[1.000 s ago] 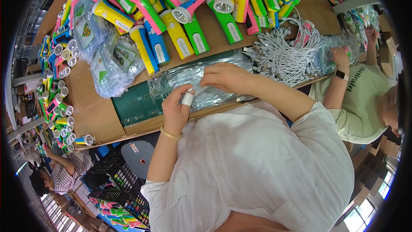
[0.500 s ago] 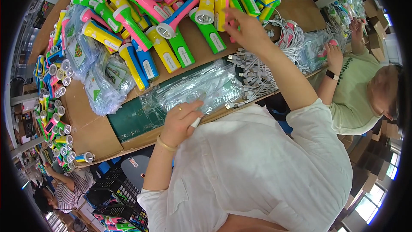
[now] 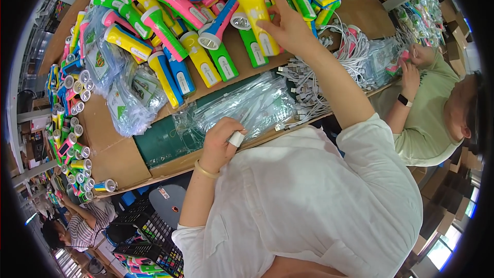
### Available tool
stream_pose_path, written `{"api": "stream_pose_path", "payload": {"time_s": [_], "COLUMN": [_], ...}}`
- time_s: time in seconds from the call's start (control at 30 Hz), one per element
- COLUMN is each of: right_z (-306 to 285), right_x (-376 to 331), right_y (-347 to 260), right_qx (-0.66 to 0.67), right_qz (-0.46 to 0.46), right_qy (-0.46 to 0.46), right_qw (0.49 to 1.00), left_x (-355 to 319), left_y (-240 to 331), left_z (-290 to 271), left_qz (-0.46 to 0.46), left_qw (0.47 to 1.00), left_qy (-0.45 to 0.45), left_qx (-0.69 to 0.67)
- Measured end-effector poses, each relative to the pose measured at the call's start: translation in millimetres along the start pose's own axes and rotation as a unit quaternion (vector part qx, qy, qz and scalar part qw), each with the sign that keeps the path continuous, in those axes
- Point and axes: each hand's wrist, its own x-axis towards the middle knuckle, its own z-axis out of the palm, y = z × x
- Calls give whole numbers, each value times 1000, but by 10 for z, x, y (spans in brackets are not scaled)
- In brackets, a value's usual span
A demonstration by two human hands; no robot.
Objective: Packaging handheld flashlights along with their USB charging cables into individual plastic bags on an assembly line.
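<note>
Nearest, the left hand (image 3: pixel 221 139) curls over the surface (image 3: pixel 118 162) by its near edge, a white piece (image 3: pixel 236 139) at the thumb; whether its grip is clamped on anything cannot be told. Clear plastic bags (image 3: pixel 265 95) lie at one o'clock from it, white cables (image 3: pixel 311 90) at two. Farther off, between twelve and one, the right hand's (image 3: pixel 290 28) grip is clamped on a tilted yellow flashlight (image 3: pixel 254 10), beside the flashlight pile (image 3: pixel 180 7) at twelve.

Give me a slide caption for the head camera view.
Right hand grips a mostly yellow plastic flashlight near looped white cables; left hand holds a small white piece.
</note>
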Motion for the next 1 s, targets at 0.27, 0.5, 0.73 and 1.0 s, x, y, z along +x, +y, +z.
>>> {"api": "stream_pose_path", "payload": {"time_s": [0.27,0.5,0.73,1.0], "right_z": [213,365,27,293], "right_x": [-964,-1141,-918,-1001], "right_y": [119,-321,-253,-447], "right_qx": [-48,-326,-39,220], "right_qz": [-54,-6,55,-26], "right_qy": [-335,-311,-291,-378], "right_qw": [939,893,954,899], "left_x": [11,-36,-113,-74], "left_y": [-117,-152,-110,-78], "left_z": [45,51,-28,28], "left_qz": [2,3,59,98], "left_qw": [995,993,993,991], "left_qy": [-26,-37,-33,0], "left_qx": [99,113,95,87]}}
